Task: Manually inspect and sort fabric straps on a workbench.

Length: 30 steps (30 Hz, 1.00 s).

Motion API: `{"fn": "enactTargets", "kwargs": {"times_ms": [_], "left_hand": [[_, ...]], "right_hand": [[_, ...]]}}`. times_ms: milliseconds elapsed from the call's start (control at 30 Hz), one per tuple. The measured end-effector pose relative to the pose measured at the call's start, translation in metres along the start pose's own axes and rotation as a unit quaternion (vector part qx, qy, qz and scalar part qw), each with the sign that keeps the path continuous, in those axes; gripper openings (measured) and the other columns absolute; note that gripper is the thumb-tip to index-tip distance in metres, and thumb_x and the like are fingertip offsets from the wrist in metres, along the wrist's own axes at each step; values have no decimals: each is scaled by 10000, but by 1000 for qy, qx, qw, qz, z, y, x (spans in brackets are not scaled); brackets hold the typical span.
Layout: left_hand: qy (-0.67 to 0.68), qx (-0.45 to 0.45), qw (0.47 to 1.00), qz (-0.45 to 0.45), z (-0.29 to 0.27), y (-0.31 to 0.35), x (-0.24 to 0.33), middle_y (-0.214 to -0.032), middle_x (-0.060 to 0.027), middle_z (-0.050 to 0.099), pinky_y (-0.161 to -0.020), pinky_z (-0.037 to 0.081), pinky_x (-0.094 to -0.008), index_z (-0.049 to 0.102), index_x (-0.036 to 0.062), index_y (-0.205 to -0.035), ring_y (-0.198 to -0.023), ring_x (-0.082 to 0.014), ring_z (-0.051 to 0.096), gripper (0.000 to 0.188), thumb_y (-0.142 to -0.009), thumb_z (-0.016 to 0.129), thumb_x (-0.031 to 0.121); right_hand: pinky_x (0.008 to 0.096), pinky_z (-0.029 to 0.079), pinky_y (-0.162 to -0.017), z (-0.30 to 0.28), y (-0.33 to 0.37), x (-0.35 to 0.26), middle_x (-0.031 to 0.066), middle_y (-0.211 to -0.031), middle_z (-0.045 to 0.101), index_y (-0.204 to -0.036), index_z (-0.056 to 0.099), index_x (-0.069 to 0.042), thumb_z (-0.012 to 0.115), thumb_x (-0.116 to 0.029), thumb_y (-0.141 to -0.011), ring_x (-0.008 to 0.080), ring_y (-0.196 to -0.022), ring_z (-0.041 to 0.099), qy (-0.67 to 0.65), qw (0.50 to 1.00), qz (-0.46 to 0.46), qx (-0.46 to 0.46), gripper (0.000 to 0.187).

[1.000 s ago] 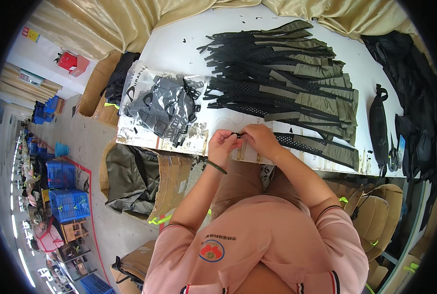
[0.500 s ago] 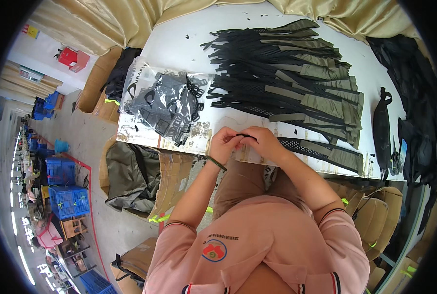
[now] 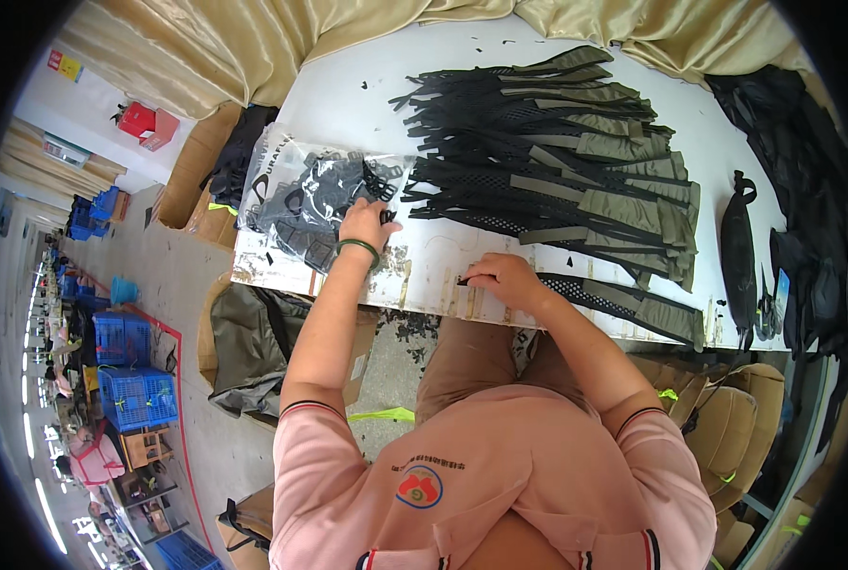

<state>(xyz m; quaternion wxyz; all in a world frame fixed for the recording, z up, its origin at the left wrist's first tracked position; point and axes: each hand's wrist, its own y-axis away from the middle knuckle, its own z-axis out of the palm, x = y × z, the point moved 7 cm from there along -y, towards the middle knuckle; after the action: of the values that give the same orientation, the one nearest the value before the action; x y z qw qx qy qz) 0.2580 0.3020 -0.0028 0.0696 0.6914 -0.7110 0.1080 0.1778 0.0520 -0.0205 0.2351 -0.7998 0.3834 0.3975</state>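
Note:
My left hand [image 3: 364, 226] is at the right edge of a clear plastic bag [image 3: 274, 161] full of black plastic buckles [image 3: 324, 195]. Its thumb and fingers close round a small black buckle [image 3: 387, 217], partly covered by the fingers. Near the table's front edge, my right hand [image 3: 504, 279] pinches the end of a black strap [image 3: 463, 280]. That strap seems to belong to the black mesh and olive fabric piece [image 3: 623, 302] lying to the right under my forearm; the join is hidden by the hand.
Many similar mesh-and-olive strap pieces [image 3: 557, 161] lie in an overlapping row on the white table [image 3: 433, 271]. A black pouch [image 3: 739, 256] and scissors [image 3: 768, 309] lie at the right. Below the table's left front stands a cardboard box [image 3: 355, 351] with dark fabric. Gold curtains [image 3: 196, 47] hang behind.
My left hand has left the strap end and moved left and away from me to the bag of buckles. My right hand stays near its place, still pinching the strap.

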Motion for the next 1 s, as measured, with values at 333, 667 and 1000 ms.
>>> {"fn": "enactTargets", "kwargs": {"times_ms": [333, 667, 1000], "left_hand": [[1, 24, 998, 55, -15, -6, 12, -908, -132, 586, -802, 465, -427, 664, 85, -870, -925, -347, 574, 322, -610, 832, 175], [659, -199, 725, 32, -3, 69, 120, -925, -93, 654, -673, 512, -274, 621, -2, -1015, -748, -163, 647, 146, -884, 555, -10], [822, -244, 514, -13, 28, 102, 148, -972, -69, 606, -714, 475, -264, 524, 39, -1181, -789, -149, 578, 291, -896, 584, 38]], "right_hand": [[352, 492, -730, -4, -5, 8, 108, -889, 662, -931, 651, -56, 608, -206, -819, 283, -810, 625, -31, 999, 28, 17, 192], [217, 404, -597, -37, 7, 0, -31, -745, 566, -923, 632, -42, 598, -166, -900, 50, -679, 508, -380, 913, 148, 21, 131], [223, 397, -625, -32, 20, -11, -9, -787, 584, -921, 630, -22, 603, -141, -899, 74, -685, 503, -489, 862, 126, -54, 124]]}}
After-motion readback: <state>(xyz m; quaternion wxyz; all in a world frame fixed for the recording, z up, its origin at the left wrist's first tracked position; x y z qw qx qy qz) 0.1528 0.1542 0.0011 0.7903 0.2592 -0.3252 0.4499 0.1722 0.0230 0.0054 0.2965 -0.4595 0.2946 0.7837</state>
